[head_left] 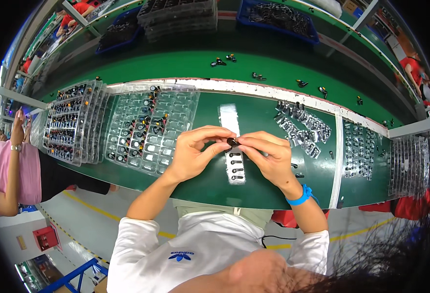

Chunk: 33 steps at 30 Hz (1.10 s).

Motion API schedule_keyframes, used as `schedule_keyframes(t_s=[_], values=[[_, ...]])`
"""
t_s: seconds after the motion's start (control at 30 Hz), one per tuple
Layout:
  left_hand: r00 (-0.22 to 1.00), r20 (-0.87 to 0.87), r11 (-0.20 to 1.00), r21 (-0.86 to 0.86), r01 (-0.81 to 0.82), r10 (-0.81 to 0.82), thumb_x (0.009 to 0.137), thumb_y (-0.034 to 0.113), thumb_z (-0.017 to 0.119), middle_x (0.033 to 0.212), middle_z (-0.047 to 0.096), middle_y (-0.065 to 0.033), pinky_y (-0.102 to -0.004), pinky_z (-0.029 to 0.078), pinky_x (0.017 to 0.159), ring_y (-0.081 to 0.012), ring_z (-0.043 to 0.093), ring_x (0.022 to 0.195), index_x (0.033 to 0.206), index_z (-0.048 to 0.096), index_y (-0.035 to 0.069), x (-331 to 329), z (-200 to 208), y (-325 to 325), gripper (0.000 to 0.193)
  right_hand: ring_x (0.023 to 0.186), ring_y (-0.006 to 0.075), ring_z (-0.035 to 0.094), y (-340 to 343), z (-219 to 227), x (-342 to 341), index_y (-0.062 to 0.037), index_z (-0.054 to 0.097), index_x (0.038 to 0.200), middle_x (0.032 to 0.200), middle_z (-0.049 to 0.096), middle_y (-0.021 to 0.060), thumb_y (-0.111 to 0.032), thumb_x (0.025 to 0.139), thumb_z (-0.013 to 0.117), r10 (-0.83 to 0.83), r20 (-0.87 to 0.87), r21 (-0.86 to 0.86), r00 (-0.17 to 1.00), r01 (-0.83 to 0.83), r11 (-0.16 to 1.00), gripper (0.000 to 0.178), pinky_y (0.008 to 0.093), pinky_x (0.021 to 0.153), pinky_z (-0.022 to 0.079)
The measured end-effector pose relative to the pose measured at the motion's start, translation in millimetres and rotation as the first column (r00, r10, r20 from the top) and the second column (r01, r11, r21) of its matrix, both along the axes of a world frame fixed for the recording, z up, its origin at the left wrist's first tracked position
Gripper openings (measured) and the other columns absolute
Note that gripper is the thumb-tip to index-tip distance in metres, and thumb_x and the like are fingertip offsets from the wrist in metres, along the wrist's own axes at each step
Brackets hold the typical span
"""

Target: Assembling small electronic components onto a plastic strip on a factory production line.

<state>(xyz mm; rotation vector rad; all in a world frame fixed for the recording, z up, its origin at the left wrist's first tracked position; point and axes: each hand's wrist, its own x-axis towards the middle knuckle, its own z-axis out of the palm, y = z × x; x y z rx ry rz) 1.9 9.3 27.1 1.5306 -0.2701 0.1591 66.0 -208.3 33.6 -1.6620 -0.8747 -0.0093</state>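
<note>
Above the middle of the green bench, my left hand [194, 150] and my right hand [269, 154] meet in pinches. Between their fingertips is a small black part [232, 141], rounded like an earbud shell; its details are too small to tell. Just below it a pale narrow strip [228, 116] lies on the bench, pointing away from me. The strip's near half carries several black stemmed pieces [236, 170] in a row. A blue band circles my right wrist.
Left of my hands lies a clear compartment tray [178, 105], partly filled with small wired parts, beside a stack of filled trays [68, 124]. To the right are strips of black parts [303, 129]. Loose parts dot the green conveyor [278, 68]. A person in pink [12, 171] stands left.
</note>
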Motion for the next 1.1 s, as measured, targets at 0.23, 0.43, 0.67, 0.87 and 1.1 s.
schedule_keyframes(t_s=[0.23,0.43,0.67,0.87,1.1], values=[[1.000,-0.017,0.998,-0.057,-0.004,0.003,0.091,-0.013,0.069,0.122,0.071,-0.0221,-0.0352,0.061,0.092,-0.0244,0.071,0.108,0.119,0.069,-0.008,-1.4,3.3,-0.1,0.028,0.084,0.0237,0.075,2.1,-1.4,0.9,0.0011,0.077,0.103,0.099,0.076,0.0137,0.006,0.082,0.080,-0.026,0.255,-0.027,0.967,0.034,0.999,0.022,0.0306,0.069,0.060],[0.994,0.075,0.995,0.054,-0.088,0.084,0.085,-0.007,0.078,0.114,0.076,-0.0140,-0.0330,0.059,0.088,-0.0206,0.072,0.101,0.113,0.075,-0.004,0.1,4.3,-7.7,0.029,0.086,0.0238,0.073,3.1,-1.7,1.5,0.0013,0.076,0.102,0.098,0.074,0.0129,0.006,0.081,0.080,-0.026,0.353,-0.090,0.935,0.061,0.994,0.022,0.0323,0.071,0.059],[0.881,0.459,0.876,0.373,-0.307,0.113,0.080,-0.009,0.080,0.104,0.078,-0.0149,-0.0361,0.060,0.084,-0.0302,0.074,0.097,0.107,0.074,-0.004,-1.3,5.8,-9.8,0.028,0.080,0.0219,0.072,6.9,1.7,-5.6,0.0018,0.074,0.102,0.095,0.074,0.0121,0.004,0.082,0.080,-0.040,0.061,-0.081,0.997,0.045,0.996,0.021,0.0304,0.069,0.058],[0.846,0.519,0.838,0.404,-0.367,0.121,0.079,-0.013,0.079,0.102,0.077,-0.0151,-0.0374,0.060,0.082,-0.0306,0.073,0.095,0.107,0.074,-0.004,-3.8,-1.2,-15.6,0.029,0.077,0.0212,0.072,4.6,-0.8,-7.3,0.0020,0.074,0.100,0.093,0.074,0.0118,0.004,0.083,0.079,-0.044,0.135,-0.092,0.990,0.057,0.994,0.018,0.0303,0.067,0.057],[0.799,0.574,0.822,0.361,-0.441,0.176,0.080,-0.016,0.076,0.097,0.076,-0.0145,-0.0369,0.059,0.081,-0.0297,0.072,0.091,0.106,0.073,-0.005,-1.7,1.0,-26.3,0.028,0.075,0.0236,0.073,10.1,-6.0,-13.0,0.0024,0.075,0.097,0.089,0.075,0.0138,0.003,0.084,0.078,-0.115,0.073,0.023,0.991,0.113,0.993,0.014,0.0308,0.066,0.056]])
